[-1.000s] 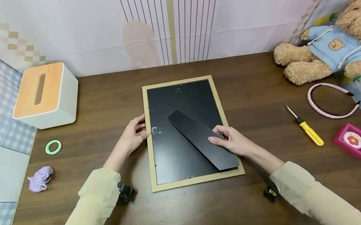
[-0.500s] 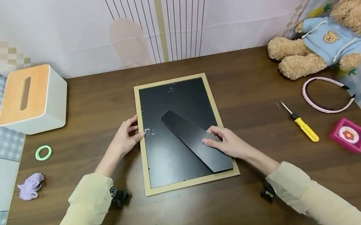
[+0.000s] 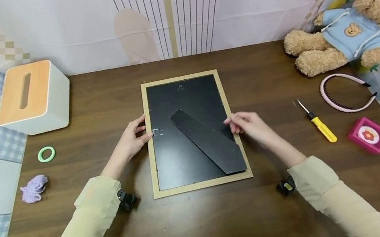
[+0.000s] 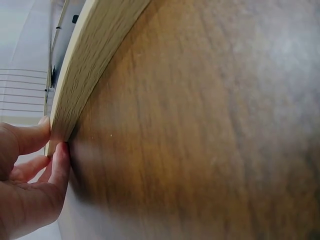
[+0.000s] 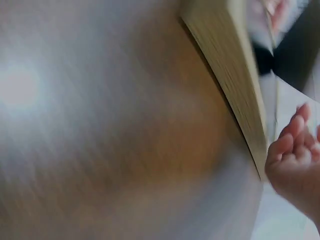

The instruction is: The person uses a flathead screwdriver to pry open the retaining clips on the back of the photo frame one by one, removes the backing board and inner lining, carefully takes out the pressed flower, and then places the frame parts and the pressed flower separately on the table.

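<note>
A picture frame [image 3: 153, 160] with a light wood rim lies face down on the table, its black backing [image 3: 177, 160] upward. A black easel leg [image 3: 212, 143] slants across the backing, its wide end over the lower right corner. My left hand [image 3: 131, 141] grips the frame's left rim, thumb on top and fingers against the side, as the left wrist view shows of the wooden edge [image 4: 90, 65]. My right hand [image 3: 251, 126] hovers at the right rim with loosely curled fingers and nothing in them; in the right wrist view that hand [image 5: 295, 160] is beside the frame's side.
On the left are a tissue box [image 3: 32, 100], a green ring [image 3: 46, 154] and a bundle of lilac yarn [image 3: 34, 189]. To the right lie a yellow-handled screwdriver [image 3: 323, 129], a pink headband [image 3: 331, 103], a magenta box [image 3: 370, 135] and a teddy bear [image 3: 352, 31].
My right hand has let go of the easel leg and moved up and right to the frame's right rim. The left hand keeps its grip. The head view has shifted a little.
</note>
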A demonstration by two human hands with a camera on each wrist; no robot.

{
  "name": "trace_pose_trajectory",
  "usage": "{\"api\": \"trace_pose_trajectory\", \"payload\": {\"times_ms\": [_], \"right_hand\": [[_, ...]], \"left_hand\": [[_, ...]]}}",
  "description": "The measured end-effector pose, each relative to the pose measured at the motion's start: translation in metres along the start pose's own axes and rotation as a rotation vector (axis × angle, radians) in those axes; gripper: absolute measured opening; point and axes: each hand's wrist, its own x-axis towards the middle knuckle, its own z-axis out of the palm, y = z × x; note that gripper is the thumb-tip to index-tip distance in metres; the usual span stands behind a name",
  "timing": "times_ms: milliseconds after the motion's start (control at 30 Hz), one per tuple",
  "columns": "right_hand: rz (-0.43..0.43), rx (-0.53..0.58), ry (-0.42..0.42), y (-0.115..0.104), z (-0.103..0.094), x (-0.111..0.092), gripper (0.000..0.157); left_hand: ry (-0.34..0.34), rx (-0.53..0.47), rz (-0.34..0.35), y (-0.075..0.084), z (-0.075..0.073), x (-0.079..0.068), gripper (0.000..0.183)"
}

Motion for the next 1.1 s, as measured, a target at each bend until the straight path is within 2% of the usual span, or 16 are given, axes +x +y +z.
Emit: {"api": "trace_pose_trajectory", "payload": {"times_ms": [100,167,367,567,700,833,900,967,1100], "right_hand": [[0.016,0.03,0.074,-0.005,-0.014,0.004,0.036],[0.035,0.01,0.086,-0.007,-0.019,0.004,0.034],[0.081,-0.052,0.022,-0.006,-0.018,0.003,0.032],[0.072,-0.07,-0.022,-0.004,-0.007,0.003,0.032],[0.042,-0.236,-0.051,-0.003,0.012,0.0,0.036],[-0.009,-0.463,-0.006,0.0,0.032,-0.005,0.035],[-0.006,-0.486,0.023,0.002,0.037,-0.007,0.032],[-0.004,-0.436,0.027,0.003,0.038,-0.009,0.031],[0.009,-0.224,-0.034,0.003,0.035,-0.007,0.03]], "left_hand": [[0.003,0.003,-0.009,-0.002,-0.003,-0.002,0.065],[0.003,0.003,-0.016,-0.003,-0.005,-0.003,0.066],[0.008,-0.023,-0.011,-0.004,-0.007,-0.003,0.065],[-0.011,-0.003,-0.027,-0.003,-0.007,-0.001,0.066],[-0.014,0.014,-0.024,-0.004,-0.007,-0.001,0.066],[-0.013,0.028,-0.022,-0.003,-0.006,0.001,0.066],[-0.012,0.036,-0.02,-0.003,-0.005,0.001,0.066],[-0.013,0.041,-0.018,-0.002,-0.004,0.002,0.066],[-0.015,0.037,-0.026,0.0,-0.004,0.003,0.066]]}}
